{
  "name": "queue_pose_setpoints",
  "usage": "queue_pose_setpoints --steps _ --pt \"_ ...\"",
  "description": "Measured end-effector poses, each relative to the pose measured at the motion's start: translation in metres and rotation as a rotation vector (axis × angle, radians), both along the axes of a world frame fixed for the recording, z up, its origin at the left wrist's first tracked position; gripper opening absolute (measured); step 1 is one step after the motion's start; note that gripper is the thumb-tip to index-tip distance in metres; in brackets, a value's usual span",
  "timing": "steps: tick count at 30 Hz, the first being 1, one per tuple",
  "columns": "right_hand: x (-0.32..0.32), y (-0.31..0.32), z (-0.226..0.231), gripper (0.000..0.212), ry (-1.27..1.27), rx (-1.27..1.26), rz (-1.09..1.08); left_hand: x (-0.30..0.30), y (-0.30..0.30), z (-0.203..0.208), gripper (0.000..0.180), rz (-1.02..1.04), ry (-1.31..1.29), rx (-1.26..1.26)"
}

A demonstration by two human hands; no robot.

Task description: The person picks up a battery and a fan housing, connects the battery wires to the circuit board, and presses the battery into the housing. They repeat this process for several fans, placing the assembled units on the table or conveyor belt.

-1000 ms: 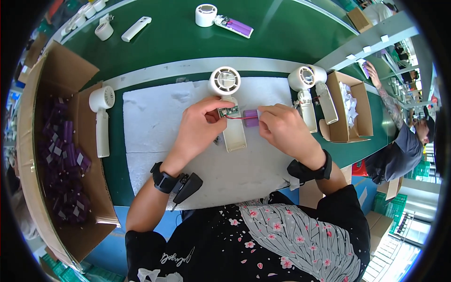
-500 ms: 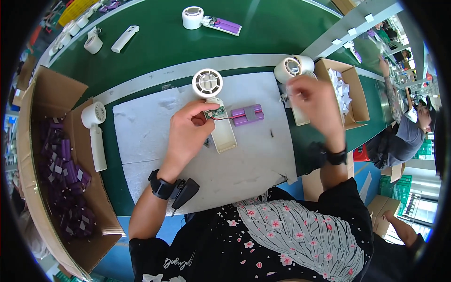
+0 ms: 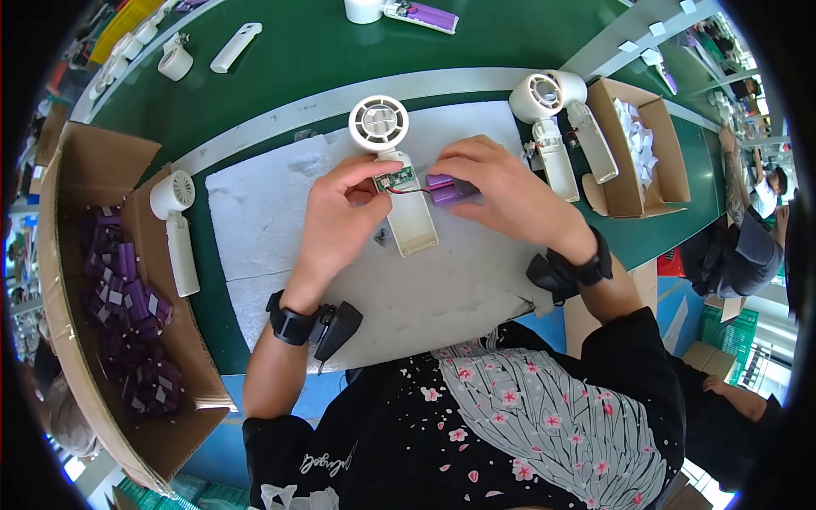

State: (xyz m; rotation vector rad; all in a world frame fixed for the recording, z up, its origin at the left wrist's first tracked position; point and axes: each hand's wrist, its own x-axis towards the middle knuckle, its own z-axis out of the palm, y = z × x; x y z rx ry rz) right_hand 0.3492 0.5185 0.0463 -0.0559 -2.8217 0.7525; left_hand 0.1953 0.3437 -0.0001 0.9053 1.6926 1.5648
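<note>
Two bare hands work over our pale grey foam mat [image 3: 408,297], and we find both partly closed. Our left hand [image 3: 333,217] has thumb and forefinger bent about the small green circuit board [image 3: 396,178], a gap showing between them. Our right hand [image 3: 510,191] curls its fingers around the purple cylindrical battery pack [image 3: 443,189]; its palm is hidden from us. The board lies at the upper end of the open cream plastic handle shell [image 3: 411,223], below the round white fan head [image 3: 378,123]; the pack is just to the right of that shell.

A thin red wire [image 3: 415,190] runs from board to pack, so we judge that a hard pull by the right hand could strain its joint or drag the board out of place. A wire left bent across the shell's rim could be pinched.

We count one fan, one board and one pack between the hands. Around them we count one white handheld fan [image 3: 181,251] at left, two opened white fans [image 3: 557,161] at right, one loose white handle cover [image 3: 236,48] beyond, and two brown cardboard boxes [image 3: 668,157]. The purple packs heaped in the left box [image 3: 64,246] overlap too much for us to count.
</note>
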Motion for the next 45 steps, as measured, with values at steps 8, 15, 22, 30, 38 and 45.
queue_pose_setpoints --steps 8,15,22,30,38,45 --pt "-0.005 0.007 0.002 0.055 -0.531 -0.581 0.135 -0.004 -0.001 0.003 0.036 0.008 0.125 -0.052" --pt "0.006 0.005 -0.001 0.068 -0.497 -1.522 0.274 -0.008 -0.002 0.012 0.039 -0.078 0.301 -0.112" --pt "0.007 0.003 -0.005 0.077 -0.418 -1.267 0.268 0.001 0.002 0.013 0.033 0.006 0.454 -0.056" --pt "0.005 -0.004 -0.002 0.08 -0.266 -0.682 0.273 0.002 0.001 0.016 0.036 -0.005 0.491 -0.101" --pt "-0.003 -0.032 -0.02 0.075 -0.047 -0.484 0.103 -0.006 0.0 0.03 0.035 -0.121 0.492 -0.15" --pt "-0.004 -0.035 -0.024 0.071 0.047 -0.32 0.124 -0.012 -0.005 0.031 0.036 -0.206 0.544 -0.153"
